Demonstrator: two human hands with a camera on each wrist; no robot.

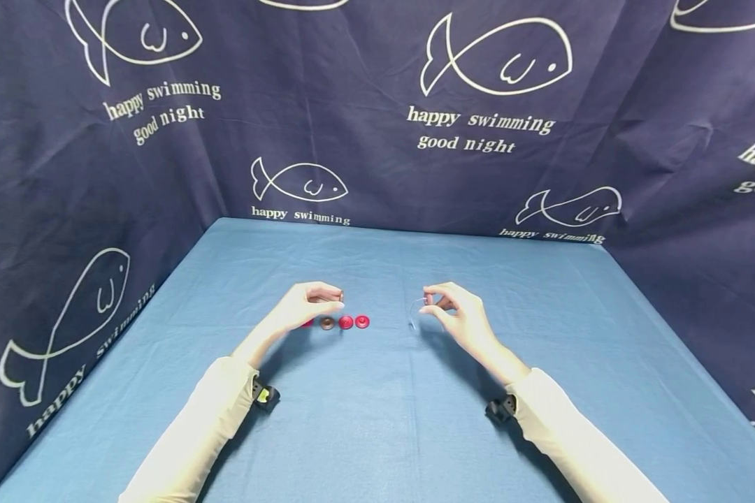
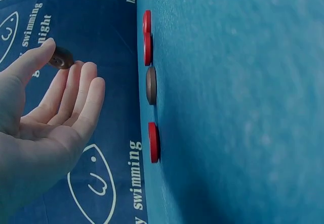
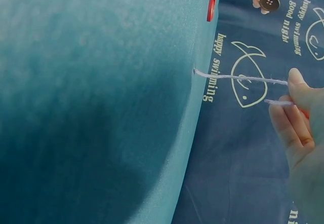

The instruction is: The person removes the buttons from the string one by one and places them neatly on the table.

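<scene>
My left hand (image 1: 303, 306) pinches a brown button (image 2: 62, 58) between thumb and fingertips, just above the cloth. In the right wrist view that same button shows small holes in its face. My right hand (image 1: 462, 318) holds a thin pale lilac cord (image 3: 243, 77) between thumb and fingers. One length of cord reaches out to the blue cloth and a short end sticks out by the fingertips. Below my left hand a row of buttons lies on the cloth: a brown one (image 1: 327, 323), two red ones (image 1: 346, 322) to its right, and another red button (image 2: 154, 143) partly hidden in the head view.
A blue cloth (image 1: 377, 419) covers the table. Dark blue curtains (image 1: 377, 105) with white fish prints and lettering stand behind and at both sides. Each wrist wears a black strap-on device (image 1: 502, 409).
</scene>
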